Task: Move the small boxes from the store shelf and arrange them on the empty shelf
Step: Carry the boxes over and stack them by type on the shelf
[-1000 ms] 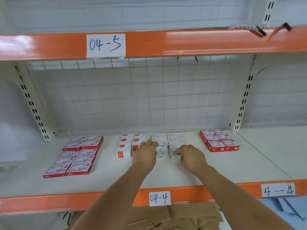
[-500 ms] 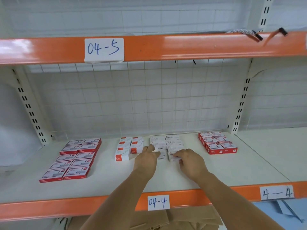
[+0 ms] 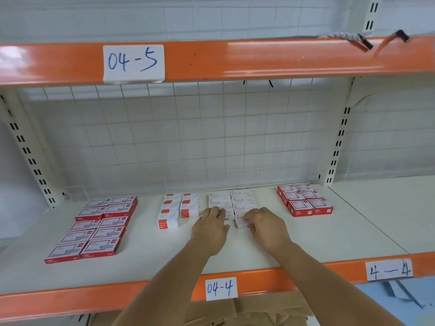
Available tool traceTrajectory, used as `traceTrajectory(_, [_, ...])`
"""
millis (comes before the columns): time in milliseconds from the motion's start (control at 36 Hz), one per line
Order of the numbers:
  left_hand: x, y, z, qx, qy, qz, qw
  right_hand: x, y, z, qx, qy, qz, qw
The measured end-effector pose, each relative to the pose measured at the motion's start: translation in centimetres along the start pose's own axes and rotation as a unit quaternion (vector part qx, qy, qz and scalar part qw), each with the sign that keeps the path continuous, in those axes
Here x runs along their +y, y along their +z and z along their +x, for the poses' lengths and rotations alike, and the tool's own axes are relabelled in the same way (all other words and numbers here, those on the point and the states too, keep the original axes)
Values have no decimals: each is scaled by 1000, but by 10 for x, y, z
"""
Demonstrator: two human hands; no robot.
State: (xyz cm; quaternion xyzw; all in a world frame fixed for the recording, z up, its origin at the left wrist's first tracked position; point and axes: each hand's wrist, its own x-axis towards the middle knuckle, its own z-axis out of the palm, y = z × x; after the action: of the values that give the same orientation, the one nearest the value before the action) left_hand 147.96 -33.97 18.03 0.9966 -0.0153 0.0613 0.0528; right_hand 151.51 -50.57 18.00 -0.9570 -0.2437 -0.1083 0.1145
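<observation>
Several small white staples boxes (image 3: 237, 201) lie in two columns on the white shelf (image 3: 317, 238), mid-depth. My left hand (image 3: 208, 225) rests over the front box of the left column, fingers on it. My right hand (image 3: 266, 223) touches the front box of the right column (image 3: 241, 222) with its fingertips. Whether either hand grips its box is unclear. Left of these sit white-and-red boxes (image 3: 175, 209) in two columns.
A block of red boxes (image 3: 96, 228) lies at the shelf's left, another red block (image 3: 304, 200) at the right. Orange beams carry labels 04-5 (image 3: 133, 63), 04-4 (image 3: 220, 288) and 4-4 (image 3: 389, 270). Brown cardboard (image 3: 247, 311) lies below.
Both hands stay at the front of the white staples boxes, shifting only slightly. The camera view has tilted up a little.
</observation>
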Motion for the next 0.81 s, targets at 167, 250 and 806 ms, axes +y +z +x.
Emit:
traceTrajectory(167, [1, 0, 2, 5, -8, 11, 1000, 0, -2, 4, -12, 9, -31, 999])
traceTrajectory(250, [2, 0, -1, 14, -7, 15, 1000, -2, -2, 2, -20, 8, -38, 999])
traceTrajectory(806, [136, -22, -3, -44, 144, -45, 988, 87, -74, -114, 21, 230, -43, 972])
